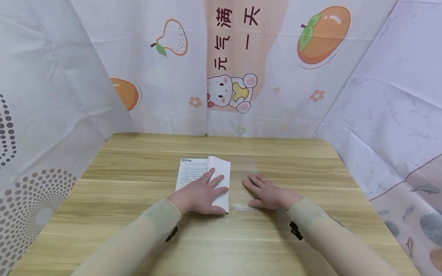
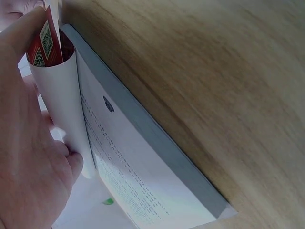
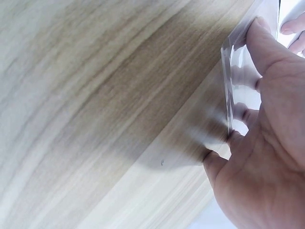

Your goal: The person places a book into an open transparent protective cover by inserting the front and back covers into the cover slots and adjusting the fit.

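A thick paperback book (image 1: 188, 176) lies on the wooden table with a printed page facing up. Its white cover leaf (image 1: 222, 170) bends over toward the right, and in the left wrist view the rolled leaf (image 2: 59, 95) shows a red inner side with QR codes. With fingers spread, my left hand (image 1: 202, 194) presses on this leaf. Right of the book, a clear plastic sheet (image 1: 241, 165) lies on the table. My right hand (image 1: 271, 194) rests on the sheet, its fingers extended toward the book; the sheet's edge (image 3: 228, 90) rises beside the fingers in the right wrist view.
The wooden tabletop (image 1: 138, 153) extends around the book on every side. Behind it hangs a white curtain (image 1: 155, 76) with fruit and bear prints, and patterned cloth (image 1: 51, 96) encloses the left and right sides.
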Demonstrator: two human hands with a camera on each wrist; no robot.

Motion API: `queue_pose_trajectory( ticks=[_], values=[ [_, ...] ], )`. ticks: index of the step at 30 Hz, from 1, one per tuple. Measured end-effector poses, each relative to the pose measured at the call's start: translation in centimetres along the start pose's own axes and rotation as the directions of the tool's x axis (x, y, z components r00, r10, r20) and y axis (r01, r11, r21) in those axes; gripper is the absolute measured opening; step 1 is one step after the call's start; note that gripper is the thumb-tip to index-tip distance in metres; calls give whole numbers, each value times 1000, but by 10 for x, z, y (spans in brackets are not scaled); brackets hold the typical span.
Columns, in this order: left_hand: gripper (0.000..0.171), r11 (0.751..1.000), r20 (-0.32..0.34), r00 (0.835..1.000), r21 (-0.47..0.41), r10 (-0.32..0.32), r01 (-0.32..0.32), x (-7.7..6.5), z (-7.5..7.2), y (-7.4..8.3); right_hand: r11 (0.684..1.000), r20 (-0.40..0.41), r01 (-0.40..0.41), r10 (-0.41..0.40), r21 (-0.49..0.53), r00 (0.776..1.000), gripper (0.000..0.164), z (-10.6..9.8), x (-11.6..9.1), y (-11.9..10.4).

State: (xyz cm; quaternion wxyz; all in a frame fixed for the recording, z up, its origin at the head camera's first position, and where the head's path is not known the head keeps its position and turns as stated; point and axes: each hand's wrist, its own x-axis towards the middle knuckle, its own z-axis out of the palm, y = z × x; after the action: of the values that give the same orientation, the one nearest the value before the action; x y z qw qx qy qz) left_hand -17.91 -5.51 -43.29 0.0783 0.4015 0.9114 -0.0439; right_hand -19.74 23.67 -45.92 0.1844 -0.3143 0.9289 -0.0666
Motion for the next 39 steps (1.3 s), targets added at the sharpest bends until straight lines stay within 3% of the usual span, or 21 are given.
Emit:
queue_pose_trajectory(
  ticks=[10, 39],
  values=[
    [79, 1000, 19, 1000, -12, -18, 18, 0, -3, 5, 1000, -4, 1, -1, 0, 1000, 81, 0, -1, 0],
    [81, 999, 57, 997, 21, -44, 43, 7, 5, 6, 1000, 20, -18, 18, 4, 1000, 80, -5, -3, -6]
  ],
)
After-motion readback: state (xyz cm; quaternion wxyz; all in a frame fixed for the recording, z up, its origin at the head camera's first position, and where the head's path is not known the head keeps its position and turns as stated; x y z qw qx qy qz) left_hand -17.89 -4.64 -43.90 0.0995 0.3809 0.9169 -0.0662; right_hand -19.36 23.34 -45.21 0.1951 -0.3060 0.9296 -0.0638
